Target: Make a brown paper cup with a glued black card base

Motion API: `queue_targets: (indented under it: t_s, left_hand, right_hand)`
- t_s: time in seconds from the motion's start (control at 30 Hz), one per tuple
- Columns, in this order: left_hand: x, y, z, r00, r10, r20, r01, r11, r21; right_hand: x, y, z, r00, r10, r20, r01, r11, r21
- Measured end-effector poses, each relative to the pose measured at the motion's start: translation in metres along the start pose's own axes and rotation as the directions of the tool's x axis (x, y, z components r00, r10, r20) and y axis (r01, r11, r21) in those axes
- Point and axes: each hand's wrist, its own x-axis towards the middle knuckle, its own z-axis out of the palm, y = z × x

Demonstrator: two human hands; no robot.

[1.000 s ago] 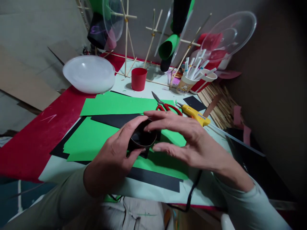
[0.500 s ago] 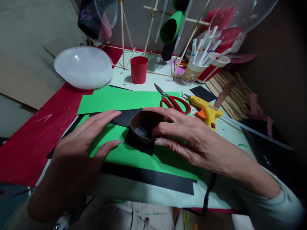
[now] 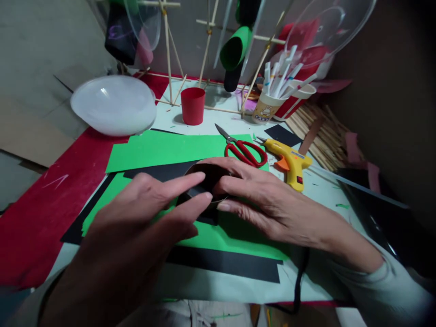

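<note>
Ring: we see a black paper ring (image 3: 207, 175) on the green paper sheets (image 3: 163, 147).
Right hand (image 3: 269, 204): fingers curled round its rim.
Left hand (image 3: 136, 227): fingers spread (tips touching it).
Paper cup (image 3: 264, 109): holds pens.
Red cup (image 3: 192, 105): contents hidden.

Half a second ago the left hand (image 3: 136, 227) lay flat on the green paper (image 3: 163, 147), at 9 o'clock from the ring (image 3: 207, 181) and clear of it. Now its fingertips (image 3: 204, 197) touch the ring's near side, opposite the right hand (image 3: 269, 204).
</note>
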Motion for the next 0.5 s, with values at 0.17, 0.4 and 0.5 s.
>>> queue_targets:
  t_s: [0.17,0.4,0.5]
  left_hand:
    - [0.020,-0.006,0.006,0.986,0.135,0.100,-0.142,0.988,0.063]
    - [0.022,0.001,0.010,0.999,0.005,0.047,-0.006,1.000,0.025]
    - [0.019,0.005,0.015,0.999,-0.041,-0.010,0.041,0.999,0.029]
  right_hand:
    - [-0.002,0.003,0.000,0.999,0.026,-0.033,-0.024,0.997,0.071]
    - [-0.010,0.013,-0.017,0.893,0.143,-0.427,-0.055,0.976,0.211]
    - [-0.013,0.013,-0.027,0.747,0.182,-0.639,-0.061,0.976,0.207]
